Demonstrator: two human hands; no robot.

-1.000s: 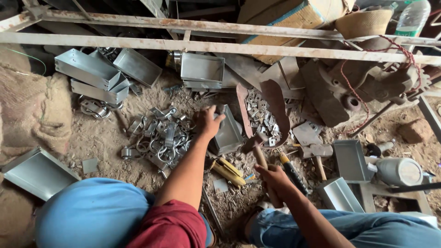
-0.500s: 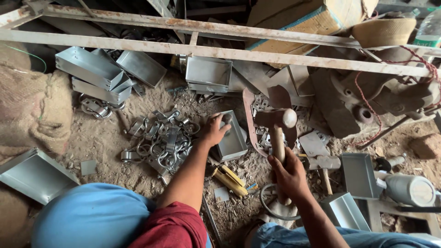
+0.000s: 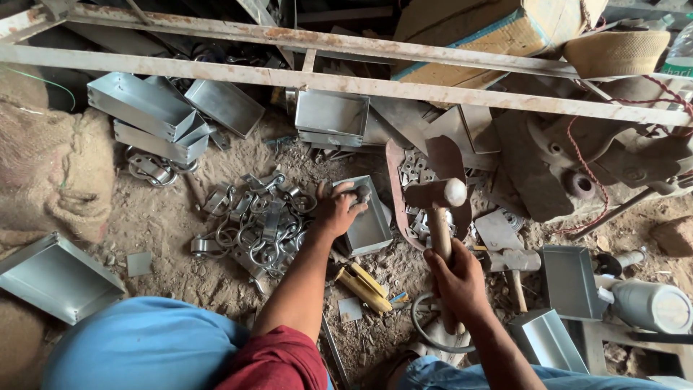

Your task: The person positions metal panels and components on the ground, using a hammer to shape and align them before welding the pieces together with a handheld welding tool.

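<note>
While gripped, hammer (image 3: 439, 217) over tray (image 3: 368, 217).

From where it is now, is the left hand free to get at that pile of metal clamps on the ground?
Probably yes. The left hand rests on the open metal box, and the clamps lie right beside it on bare dirt with nothing over them. The right hand holds the hammer on the far side, out of the way.
</note>
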